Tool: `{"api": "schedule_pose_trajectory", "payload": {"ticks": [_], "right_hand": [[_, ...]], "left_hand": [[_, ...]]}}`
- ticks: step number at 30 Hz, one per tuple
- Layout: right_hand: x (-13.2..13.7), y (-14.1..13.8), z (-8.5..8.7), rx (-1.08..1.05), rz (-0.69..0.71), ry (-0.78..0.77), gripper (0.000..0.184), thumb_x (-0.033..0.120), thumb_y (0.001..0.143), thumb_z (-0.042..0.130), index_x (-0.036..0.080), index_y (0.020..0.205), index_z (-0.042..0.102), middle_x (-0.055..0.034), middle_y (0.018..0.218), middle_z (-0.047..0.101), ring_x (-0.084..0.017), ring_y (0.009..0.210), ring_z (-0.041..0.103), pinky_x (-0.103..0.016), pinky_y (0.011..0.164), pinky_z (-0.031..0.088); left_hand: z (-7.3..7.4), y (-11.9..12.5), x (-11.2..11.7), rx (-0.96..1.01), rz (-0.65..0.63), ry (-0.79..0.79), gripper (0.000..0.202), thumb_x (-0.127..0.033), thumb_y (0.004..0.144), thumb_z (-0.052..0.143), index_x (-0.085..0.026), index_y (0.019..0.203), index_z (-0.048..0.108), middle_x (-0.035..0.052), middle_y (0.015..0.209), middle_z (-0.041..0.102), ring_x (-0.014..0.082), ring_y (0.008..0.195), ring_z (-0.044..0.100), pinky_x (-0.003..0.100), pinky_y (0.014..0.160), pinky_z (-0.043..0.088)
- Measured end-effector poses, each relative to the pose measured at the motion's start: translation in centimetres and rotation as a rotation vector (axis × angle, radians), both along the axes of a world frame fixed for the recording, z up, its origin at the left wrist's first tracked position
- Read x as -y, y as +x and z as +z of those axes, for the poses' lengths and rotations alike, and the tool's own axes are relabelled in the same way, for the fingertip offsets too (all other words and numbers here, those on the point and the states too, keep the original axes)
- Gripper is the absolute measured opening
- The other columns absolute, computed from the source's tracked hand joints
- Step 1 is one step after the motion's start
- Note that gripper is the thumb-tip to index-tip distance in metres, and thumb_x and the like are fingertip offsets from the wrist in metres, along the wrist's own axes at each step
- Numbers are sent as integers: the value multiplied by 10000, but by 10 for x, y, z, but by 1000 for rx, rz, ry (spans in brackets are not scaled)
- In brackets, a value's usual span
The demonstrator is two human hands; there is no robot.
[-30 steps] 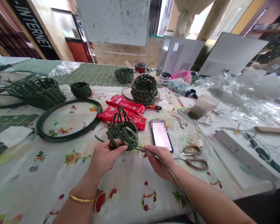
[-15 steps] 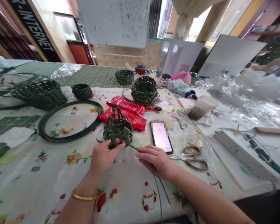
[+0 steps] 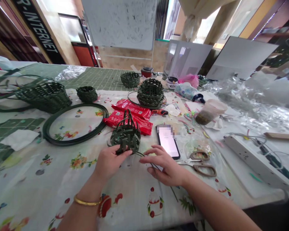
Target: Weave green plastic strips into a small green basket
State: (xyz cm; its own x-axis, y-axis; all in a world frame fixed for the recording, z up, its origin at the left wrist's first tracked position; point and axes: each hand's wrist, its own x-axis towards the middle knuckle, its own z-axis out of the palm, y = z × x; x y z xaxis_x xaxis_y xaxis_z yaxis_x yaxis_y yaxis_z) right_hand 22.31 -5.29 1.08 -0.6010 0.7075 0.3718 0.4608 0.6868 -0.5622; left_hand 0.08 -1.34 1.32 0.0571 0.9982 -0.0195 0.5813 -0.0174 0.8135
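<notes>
My left hand (image 3: 110, 163) pinches the near rim of a small, partly woven dark green basket (image 3: 128, 134), where flat upright strips stand up between thumb and fingers. Loose strip ends stick up in a loop on the basket's far side. From the basket's near right edge, a long thin green strip (image 3: 138, 154) runs rightward and passes beneath my right hand (image 3: 165, 164). The fingers of that hand are spread apart over the strip, and its tail trails toward the table's front edge. A phone (image 3: 168, 141) with a lit screen lies just beyond my right hand.
Scissors (image 3: 201, 163) lie right of the phone. Red packets (image 3: 144, 125) sit behind the basket, near a coil of green strip (image 3: 47, 133). Several finished-looking baskets, including a round one (image 3: 150, 93), stand farther back. At right are a power strip (image 3: 255, 160) and clear plastic wrap (image 3: 243, 93).
My right hand's fingers have loosened and spread from their closed hold on the strip. The left hand still grips the basket; the whole view has shifted slightly.
</notes>
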Motion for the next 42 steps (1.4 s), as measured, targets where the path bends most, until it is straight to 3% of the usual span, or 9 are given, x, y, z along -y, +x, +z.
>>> {"api": "schedule_pose_trajectory", "payload": {"ticks": [6,12,17,20,23,25,32,37,42], "right_hand": [[-5,1,-8,-184,-164,122,320,220,858,547,244,1176,525,-47,942,676,-174,954,586,-343,862,462],[-3,-4,-6,-196,-322,69,177,228,869,529,243,1027,606,-35,842,688,-176,836,627,-343,795,479],[-4,-2,-3,-165,-228,195,172,186,880,486,230,984,615,-28,806,688,-163,835,612,-339,800,485],[-4,1,-3,-99,-156,361,194,173,860,517,237,1018,608,-71,1047,672,-202,1035,552,-389,869,477],[-4,5,-1,-19,-122,429,169,197,863,526,215,1002,619,-111,1352,470,-236,1243,410,-410,942,454],[-3,7,3,60,-64,436,168,216,877,514,194,1013,609,-117,1396,416,-236,1293,356,-396,969,438],[-1,6,15,260,-85,526,158,294,868,554,293,1021,591,-2,1252,592,-224,1188,439,-427,951,362],[-6,8,15,270,-160,565,357,383,868,529,311,1217,511,-38,1236,591,-238,1129,448,-438,958,340],[-5,6,18,159,-179,517,313,326,865,542,229,1162,567,-72,980,640,-206,930,509,-393,885,425]], "left_hand": [[3,3,4,76,-100,4,256,-385,681,654,-150,754,724,1,607,660,130,540,552,219,508,432],[7,3,6,187,-146,-57,228,-346,678,662,-145,771,715,13,671,679,146,622,581,234,586,457],[7,4,9,103,-185,-8,235,-382,692,636,-154,694,691,-4,566,618,140,565,540,227,524,416],[5,3,9,-12,-266,45,263,-389,735,598,-159,619,649,-20,504,550,112,511,474,210,491,361],[3,2,9,-110,-337,107,282,-373,776,566,-163,597,622,-16,517,538,105,511,448,212,497,330],[3,3,10,-154,-361,147,255,-350,789,558,-169,627,634,-11,542,558,105,514,448,217,508,319],[8,8,14,-191,-368,179,225,-318,809,538,-171,694,664,-3,559,584,104,509,452,220,520,303],[8,7,14,-176,-401,179,208,-313,809,546,-166,716,661,-5,585,591,101,528,458,216,532,309],[7,8,14,-148,-387,177,203,-290,790,567,-151,660,637,-28,537,525,85,510,405,210,516,285]]}}
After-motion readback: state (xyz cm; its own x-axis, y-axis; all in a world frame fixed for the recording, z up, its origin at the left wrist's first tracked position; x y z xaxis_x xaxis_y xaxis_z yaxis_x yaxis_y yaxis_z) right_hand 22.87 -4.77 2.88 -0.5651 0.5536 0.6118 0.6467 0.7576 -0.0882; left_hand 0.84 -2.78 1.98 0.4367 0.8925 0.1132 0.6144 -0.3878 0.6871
